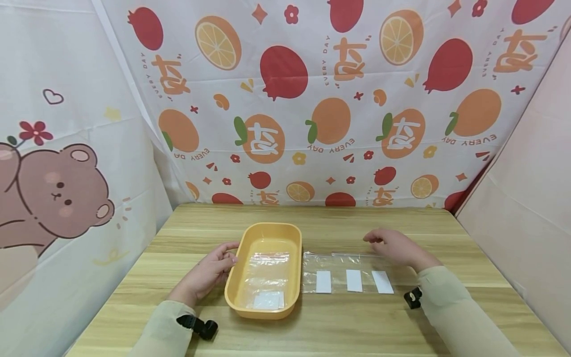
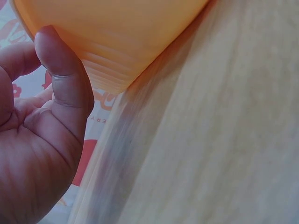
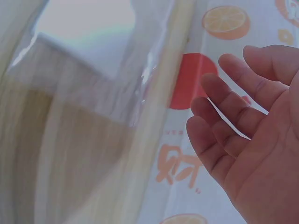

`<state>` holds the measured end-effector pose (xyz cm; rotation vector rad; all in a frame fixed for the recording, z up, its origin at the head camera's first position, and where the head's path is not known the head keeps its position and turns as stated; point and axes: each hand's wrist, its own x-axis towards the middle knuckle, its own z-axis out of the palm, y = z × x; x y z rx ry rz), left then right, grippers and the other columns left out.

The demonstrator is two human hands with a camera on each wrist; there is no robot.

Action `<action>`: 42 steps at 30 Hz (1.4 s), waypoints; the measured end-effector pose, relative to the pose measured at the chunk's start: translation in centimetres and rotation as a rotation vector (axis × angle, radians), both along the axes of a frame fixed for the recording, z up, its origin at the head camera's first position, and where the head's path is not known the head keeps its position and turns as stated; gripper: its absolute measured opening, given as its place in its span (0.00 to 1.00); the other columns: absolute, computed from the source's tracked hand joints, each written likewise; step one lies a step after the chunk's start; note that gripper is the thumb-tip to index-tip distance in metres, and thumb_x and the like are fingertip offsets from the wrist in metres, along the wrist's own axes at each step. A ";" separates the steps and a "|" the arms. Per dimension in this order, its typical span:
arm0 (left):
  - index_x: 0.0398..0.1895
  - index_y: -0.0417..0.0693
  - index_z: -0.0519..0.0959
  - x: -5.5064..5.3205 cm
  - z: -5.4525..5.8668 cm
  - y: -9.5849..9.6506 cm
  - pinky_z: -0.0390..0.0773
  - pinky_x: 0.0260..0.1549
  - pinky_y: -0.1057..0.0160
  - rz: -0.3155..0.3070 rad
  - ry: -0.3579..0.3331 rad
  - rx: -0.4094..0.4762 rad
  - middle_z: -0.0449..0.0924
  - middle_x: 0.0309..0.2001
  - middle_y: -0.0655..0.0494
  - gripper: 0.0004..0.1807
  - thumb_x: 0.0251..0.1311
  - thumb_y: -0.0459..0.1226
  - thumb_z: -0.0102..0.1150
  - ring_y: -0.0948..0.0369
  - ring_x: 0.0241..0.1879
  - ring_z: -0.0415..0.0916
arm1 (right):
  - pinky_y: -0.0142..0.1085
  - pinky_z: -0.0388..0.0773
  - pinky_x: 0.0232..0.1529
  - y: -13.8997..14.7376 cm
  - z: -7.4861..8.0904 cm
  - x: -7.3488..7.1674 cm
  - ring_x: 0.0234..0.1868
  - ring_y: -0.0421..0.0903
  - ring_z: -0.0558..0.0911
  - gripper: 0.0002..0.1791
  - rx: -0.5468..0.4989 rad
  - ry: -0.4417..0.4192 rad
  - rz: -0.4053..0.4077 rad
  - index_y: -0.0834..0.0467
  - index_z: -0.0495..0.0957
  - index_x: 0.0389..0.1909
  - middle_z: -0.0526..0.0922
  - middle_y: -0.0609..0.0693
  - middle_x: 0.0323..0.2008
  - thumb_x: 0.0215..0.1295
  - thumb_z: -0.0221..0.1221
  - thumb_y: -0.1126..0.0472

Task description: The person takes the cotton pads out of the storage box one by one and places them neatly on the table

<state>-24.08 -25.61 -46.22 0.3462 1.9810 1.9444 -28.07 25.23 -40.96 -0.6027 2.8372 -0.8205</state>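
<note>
A yellow plastic tray (image 1: pixel 293 238) sits on the table at the person's left, and inside it lie clear zip bags (image 1: pixel 267 272) with white cards (image 1: pixel 267 300) at their lower end. The left hand (image 1: pixel 213 270) holds the tray's left side, its thumb (image 2: pixel 60 65) at the rim. To the tray's right, clear zip bags (image 1: pixel 339 282) lie in an overlapping row, showing three white cards (image 1: pixel 354 280). Above the far right end of that row hovers the right hand (image 1: pixel 397 246). Its fingers (image 3: pixel 229 93) are loosely bent and apart, with nothing in them.
The wood-grain table (image 1: pixel 357 329) meets a fruit-print curtain (image 1: pixel 312 148) at its back edge. Plain-coloured cloth (image 1: pixel 526 198) hangs on the right, and a bear-print cloth (image 1: pixel 62 193) on the left. Black straps (image 1: pixel 198 327) are on both wrists.
</note>
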 end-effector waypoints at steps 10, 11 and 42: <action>0.76 0.33 0.49 0.0 0.0 0.0 0.85 0.40 0.55 0.003 -0.007 0.002 0.74 0.46 0.40 0.33 0.76 0.35 0.49 0.54 0.43 0.81 | 0.53 0.76 0.56 -2.4 1.3 0.0 0.55 0.48 0.79 0.15 -0.030 0.024 0.066 0.53 0.81 0.58 0.82 0.51 0.54 0.75 0.55 0.58; 0.76 0.33 0.49 0.0 0.0 0.0 0.85 0.40 0.54 0.003 -0.008 0.001 0.74 0.46 0.40 0.33 0.76 0.35 0.49 0.54 0.43 0.81 | 0.52 0.76 0.57 -2.8 1.4 0.0 0.55 0.48 0.79 0.15 -0.033 0.029 0.073 0.52 0.81 0.58 0.82 0.50 0.54 0.76 0.55 0.58; 0.76 0.34 0.50 0.0 0.0 0.0 0.85 0.42 0.54 0.005 -0.007 -0.005 0.74 0.46 0.42 0.33 0.77 0.36 0.49 0.55 0.44 0.81 | 0.45 0.79 0.55 -13.1 4.9 1.6 0.52 0.40 0.81 0.14 -0.122 0.060 0.294 0.50 0.82 0.57 0.85 0.43 0.49 0.75 0.55 0.58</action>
